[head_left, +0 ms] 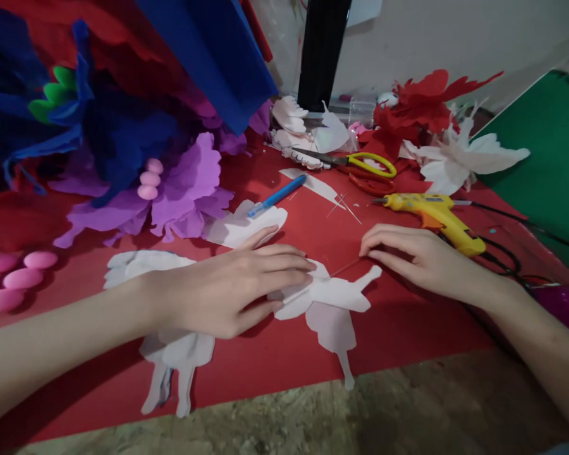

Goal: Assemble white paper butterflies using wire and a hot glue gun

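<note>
My left hand [246,287] lies flat with its fingers stretched over the left part of a white paper cutout [339,292], shaped like butterfly wings. One narrow tail of the cutout points toward the table's front edge. My right hand [408,256] is closed in a pinch on a thin strand [345,268], whose far end reaches the cutout's upper edge. Whether the strand is wire or thread I cannot tell. Beneath my left wrist sits a stack of similar white cutouts [180,354], partly hidden by the arm.
A yellow glue gun [434,212] lies just beyond my right hand. Yellow-handled scissors [355,160] and a blue pen [277,196] rest farther back on the red surface [251,373]. Purple paper butterflies [189,183] and pink oval pieces [23,278] are at the left.
</note>
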The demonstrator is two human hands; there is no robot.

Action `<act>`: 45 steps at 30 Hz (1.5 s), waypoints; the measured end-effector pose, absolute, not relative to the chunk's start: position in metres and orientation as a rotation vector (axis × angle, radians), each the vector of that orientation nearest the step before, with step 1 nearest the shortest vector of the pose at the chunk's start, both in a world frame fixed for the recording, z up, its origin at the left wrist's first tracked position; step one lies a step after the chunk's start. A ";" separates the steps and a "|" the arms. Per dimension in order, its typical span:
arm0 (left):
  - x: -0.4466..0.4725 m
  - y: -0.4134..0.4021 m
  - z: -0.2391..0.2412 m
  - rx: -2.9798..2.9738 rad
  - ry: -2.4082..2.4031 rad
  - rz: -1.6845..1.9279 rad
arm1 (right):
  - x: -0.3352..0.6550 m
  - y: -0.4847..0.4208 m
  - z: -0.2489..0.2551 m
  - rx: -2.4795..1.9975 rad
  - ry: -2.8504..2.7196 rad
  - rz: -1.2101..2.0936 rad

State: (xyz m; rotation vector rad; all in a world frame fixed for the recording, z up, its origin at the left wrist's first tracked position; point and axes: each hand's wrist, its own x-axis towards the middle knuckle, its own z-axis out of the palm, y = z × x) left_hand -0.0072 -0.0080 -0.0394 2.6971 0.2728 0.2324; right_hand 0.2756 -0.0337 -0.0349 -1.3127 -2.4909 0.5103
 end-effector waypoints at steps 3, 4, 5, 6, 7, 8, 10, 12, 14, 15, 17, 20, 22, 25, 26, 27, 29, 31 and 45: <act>-0.007 -0.007 -0.038 2.697 0.269 0.213 | 0.274 -0.034 -0.037 -1.299 -2.496 0.467; -0.007 -0.007 -0.037 2.695 0.273 0.210 | 0.274 -0.035 -0.037 -1.293 -2.499 0.455; -0.008 -0.007 -0.037 2.692 0.277 0.210 | 0.274 -0.035 -0.037 -1.285 -2.503 0.448; -0.008 -0.007 -0.037 2.689 0.282 0.207 | 0.274 -0.035 -0.038 -1.279 -2.505 0.445; -0.008 -0.007 -0.037 2.689 0.285 0.205 | 0.273 -0.035 -0.038 -1.277 -2.504 0.446; -0.008 -0.006 -0.037 2.688 0.284 0.201 | 0.273 -0.035 -0.038 -1.277 -2.501 0.450; -0.008 -0.006 -0.037 2.685 0.282 0.192 | 0.273 -0.034 -0.038 -1.285 -2.500 0.469; -0.008 -0.006 -0.038 2.682 0.282 0.192 | 0.273 -0.034 -0.037 -1.296 -2.506 0.489; -0.008 -0.006 -0.039 2.687 0.286 0.190 | 0.272 -0.034 -0.037 -1.297 -2.519 0.498; -0.009 -0.006 -0.039 2.691 0.290 0.189 | 0.272 -0.034 -0.037 -1.295 -2.524 0.492; -0.009 -0.006 -0.039 2.690 0.300 0.177 | 0.272 -0.034 -0.037 -1.273 -2.533 0.461; -0.009 -0.005 -0.039 2.674 0.308 0.166 | 0.273 -0.035 -0.039 -1.235 -2.544 0.422; -0.008 -0.006 -0.038 2.669 0.305 0.160 | 0.273 -0.036 -0.039 -1.237 -2.546 0.418; -0.008 -0.006 -0.037 2.670 0.301 0.154 | 0.273 -0.035 -0.038 -1.259 -2.542 0.423; -0.008 -0.006 -0.038 2.672 0.302 0.153 | 0.273 -0.035 -0.038 -1.257 -2.548 0.426; -0.008 -0.006 -0.038 2.674 0.300 0.152 | 0.273 -0.035 -0.037 -1.251 -2.556 0.427; -0.009 -0.006 -0.038 2.680 0.297 0.153 | 0.273 -0.034 -0.036 -1.235 -2.573 0.416; -0.009 -0.006 -0.039 2.686 0.294 0.152 | 0.272 -0.034 -0.036 -1.228 -2.584 0.391; -0.010 -0.005 -0.040 2.686 0.287 0.177 | 0.273 -0.036 -0.038 -1.060 -2.661 0.155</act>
